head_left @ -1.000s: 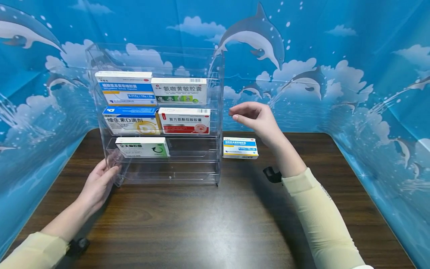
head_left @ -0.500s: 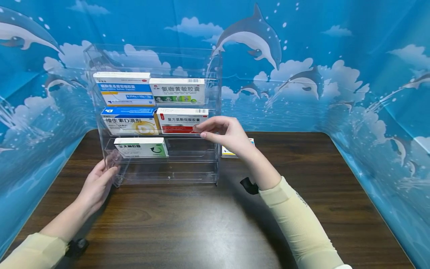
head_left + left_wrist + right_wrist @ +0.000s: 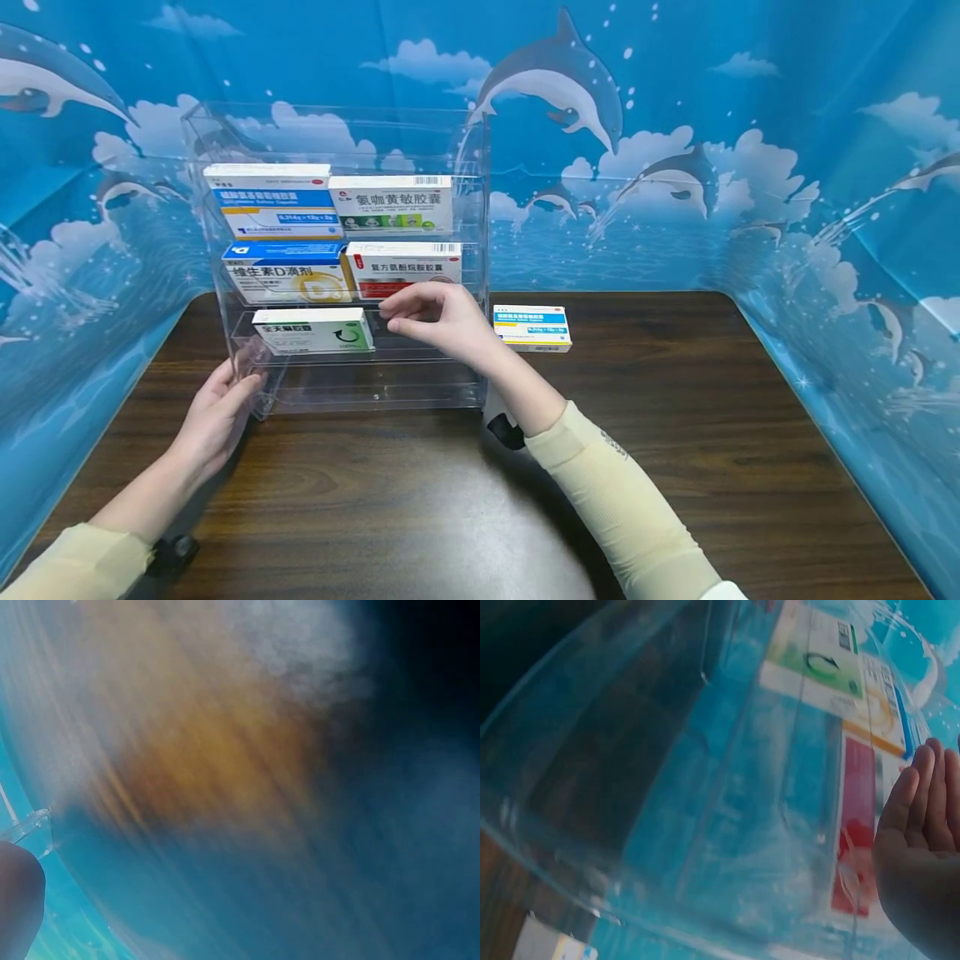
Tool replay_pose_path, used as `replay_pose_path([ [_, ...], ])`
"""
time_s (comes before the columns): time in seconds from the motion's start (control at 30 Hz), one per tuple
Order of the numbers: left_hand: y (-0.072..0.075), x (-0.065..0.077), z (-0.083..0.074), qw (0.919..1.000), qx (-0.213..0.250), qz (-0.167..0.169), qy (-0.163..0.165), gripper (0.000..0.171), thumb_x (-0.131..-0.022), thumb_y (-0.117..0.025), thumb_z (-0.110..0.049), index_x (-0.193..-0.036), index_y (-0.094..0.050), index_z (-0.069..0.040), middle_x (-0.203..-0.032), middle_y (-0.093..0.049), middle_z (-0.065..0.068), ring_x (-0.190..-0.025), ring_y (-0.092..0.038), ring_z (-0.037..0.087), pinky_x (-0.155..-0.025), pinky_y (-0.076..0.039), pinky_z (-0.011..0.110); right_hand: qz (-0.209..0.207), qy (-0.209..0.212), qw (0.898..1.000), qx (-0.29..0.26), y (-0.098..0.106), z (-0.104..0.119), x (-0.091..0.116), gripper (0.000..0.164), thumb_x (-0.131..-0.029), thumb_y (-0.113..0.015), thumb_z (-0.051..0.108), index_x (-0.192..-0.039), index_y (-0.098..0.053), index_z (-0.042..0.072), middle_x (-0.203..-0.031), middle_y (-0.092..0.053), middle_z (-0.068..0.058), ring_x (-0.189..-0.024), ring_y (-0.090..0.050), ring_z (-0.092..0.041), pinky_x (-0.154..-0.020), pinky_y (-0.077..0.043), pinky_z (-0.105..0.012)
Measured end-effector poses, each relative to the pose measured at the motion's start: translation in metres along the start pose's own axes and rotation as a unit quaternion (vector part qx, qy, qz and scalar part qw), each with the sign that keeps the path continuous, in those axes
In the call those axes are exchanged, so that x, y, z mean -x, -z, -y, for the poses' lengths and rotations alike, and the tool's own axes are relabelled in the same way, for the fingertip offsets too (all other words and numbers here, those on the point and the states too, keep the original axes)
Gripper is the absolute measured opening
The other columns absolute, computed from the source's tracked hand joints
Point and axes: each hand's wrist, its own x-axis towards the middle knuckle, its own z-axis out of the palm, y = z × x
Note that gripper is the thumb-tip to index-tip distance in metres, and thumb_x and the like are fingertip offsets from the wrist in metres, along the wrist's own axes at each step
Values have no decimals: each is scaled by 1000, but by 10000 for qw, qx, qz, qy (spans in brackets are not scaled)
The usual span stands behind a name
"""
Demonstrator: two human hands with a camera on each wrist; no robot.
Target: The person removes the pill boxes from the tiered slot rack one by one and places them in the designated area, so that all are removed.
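Note:
My left hand [image 3: 213, 417] grips the lower left side of a clear acrylic display rack [image 3: 382, 400]. My right hand [image 3: 453, 321], holding nothing, is in front of the rack's third tier, fingers slightly bent. Left of its fingertips, a white and green medicine box [image 3: 313, 332] leans on that tier. A red and white medicine box [image 3: 401, 265] sits just above the hand, beside a blue and white vitamin D box [image 3: 285, 273]. In the right wrist view the right fingers [image 3: 922, 799] lie close together near the red and white box [image 3: 855, 787]. The left wrist view is mostly blurred.
On the upper tier stand a blue and white medicine box [image 3: 273, 202] and a white medicine box with a green strip [image 3: 392, 204]. Another blue and white medicine box [image 3: 531, 327] lies on the wooden table [image 3: 675, 433], right of the rack. A dolphin-print curtain [image 3: 637, 225] surrounds the table.
My right hand has moved left and down from beyond the rack's right side to the front of its third tier. The left hand keeps its grip. No box has visibly moved.

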Motion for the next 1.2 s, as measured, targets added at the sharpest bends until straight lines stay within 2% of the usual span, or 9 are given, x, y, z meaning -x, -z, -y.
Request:
replay_pose_path([
  [0.1,-1,0,0,9999,99,11,-89,56,-113,-48,-5,-166,-32,-12,-147,-57,-25,-124,-55,-19,-122,-31,9,-59,-78,9999,28,-11,-4,-4,25,-97,-77,6,-122,-77,3,-117,-79,-14,-99,-74,-17,-88,-60,-17],
  [0.23,-1,0,1,9987,401,73,-301,47,-111,-45,2,-154,-50,-19,-137,-64,-26,-125,-58,-13,-108,-43,6,-200,-152,9997,16,-23,-9,-7,28,-97,-77,4,-125,-76,1,-120,-79,-16,-103,-76,-22,-89,-61,-18],
  [0.3,-1,-1,1,9987,409,115,-289,50,-112,-44,2,-158,-45,-17,-138,-64,-26,-126,-57,-13,-112,-42,7,-309,-204,9993,13,-28,-12,-9,29,-96,-78,3,-124,-76,1,-120,-79,-16,-104,-77,-23,-89,-62,-18],
  [0.47,0,-2,1,9994,276,151,-155,60,-113,-44,-1,-169,-22,-6,-140,-61,-28,-128,-54,-16,-122,-33,9,-604,-275,9978,86,-37,-20,-12,32,-94,-79,2,-125,-76,0,-122,-79,-16,-108,-78,-27,-90,-62,-18],
  [0.6,-2,-2,1,9989,365,173,-258,56,-112,-44,0,-166,-32,-10,-138,-63,-27,-128,-56,-14,-114,-39,7,-791,-271,9962,240,-40,-24,-12,35,-94,-80,3,-128,-75,3,-125,-78,-14,-112,-78,-27,-93,-61,-17],
  [0.67,-2,-2,1,9988,371,175,-265,56,-112,-44,1,-165,-33,-10,-138,-63,-26,-128,-56,-13,-114,-39,8,-851,-228,9955,338,-42,-25,-12,37,-94,-80,3,-130,-74,4,-127,-78,-14,-115,-77,-26,-95,-61,-16],
  [0.9,-2,-1,0,9993,336,145,-111,62,-112,-43,0,-169,-18,-5,-138,-62,-28,-129,-54,-15,-126,-27,11,-934,-15,9909,966,-50,-26,-12,43,-93,-82,6,-135,-72,7,-130,-76,-10,-119,-74,-22,-101,-58,-16],
  [1.1,-2,0,1,9995,298,20,-95,55,-112,-46,-2,-165,-35,-14,-136,-63,-28,-126,-56,-14,-116,-37,7,-1034,123,9858,1320,-59,-26,-11,44,-92,-84,7,-134,-72,8,-130,-76,-7,-118,-72,-16,-102,-56,-15],
  [1.2,-2,0,1,9994,320,2,-90,50,-112,-46,-2,-160,-44,-18,-136,-63,-28,-125,-57,-13,-116,-38,7,-1120,159,9828,1457,-63,-28,-11,40,-92,-84,9,-131,-73,9,-125,-76,-5,-114,-72,-14,-101,-57,-17],
])
